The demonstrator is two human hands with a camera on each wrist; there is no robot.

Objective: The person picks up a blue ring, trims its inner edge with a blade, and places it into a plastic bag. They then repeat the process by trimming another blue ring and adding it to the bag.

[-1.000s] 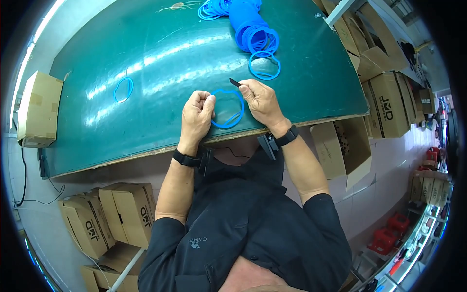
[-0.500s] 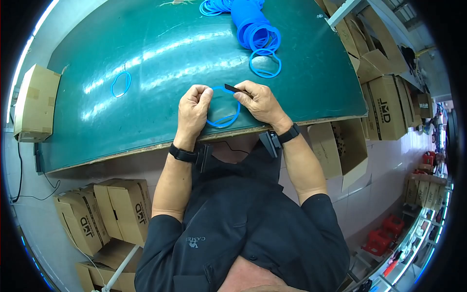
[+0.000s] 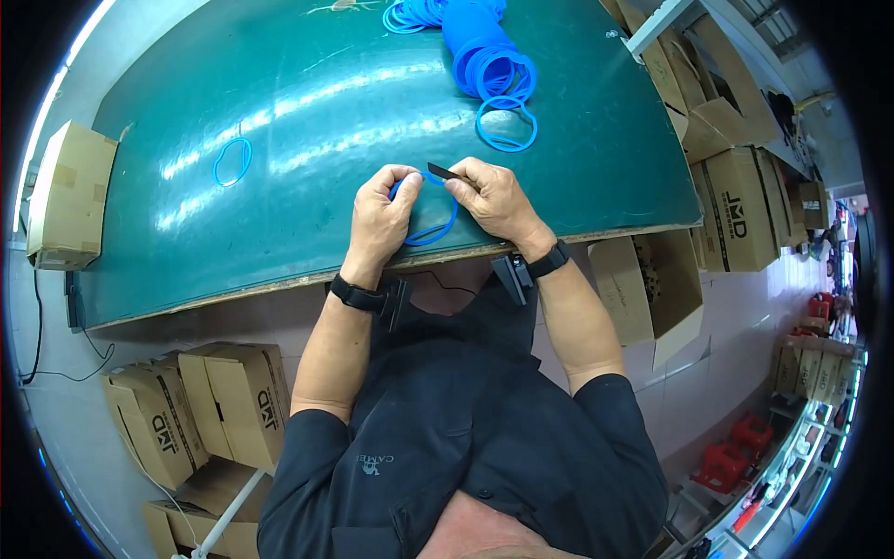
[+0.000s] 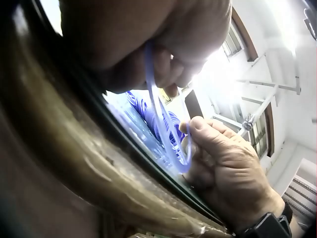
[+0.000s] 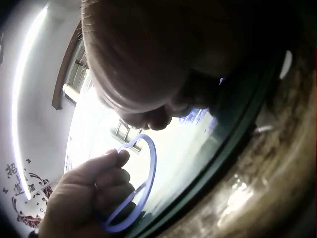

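Note:
My left hand [image 3: 384,214] pinches a thin blue rubber ring [image 3: 430,237] between thumb and curled fingers, near the front edge of the green table. In the right wrist view the ring [image 5: 151,171] hangs as a loop from that pinch. My right hand [image 3: 498,197] grips a dark flat blade [image 3: 439,170] with a slanted tip. The blade points left, over the top of the ring, and the right thumb is right at the ring's edge. Both hands are close together. In the left wrist view the ring [image 4: 182,164] overlaps the right fingertips [image 4: 197,124].
A long stack of blue rings [image 3: 480,42] lies at the back of the green table [image 3: 326,205], with a loose ring [image 3: 507,146] before it. Another single ring [image 3: 244,160] lies at left. A carton [image 3: 70,196] stands on the left edge; an open carton [image 3: 675,289] sits below the right front.
The blade has moved left and now overlaps the ring's top. My left hand has since shifted right, closer to my right hand, still pinching the ring. The view has shifted slightly.

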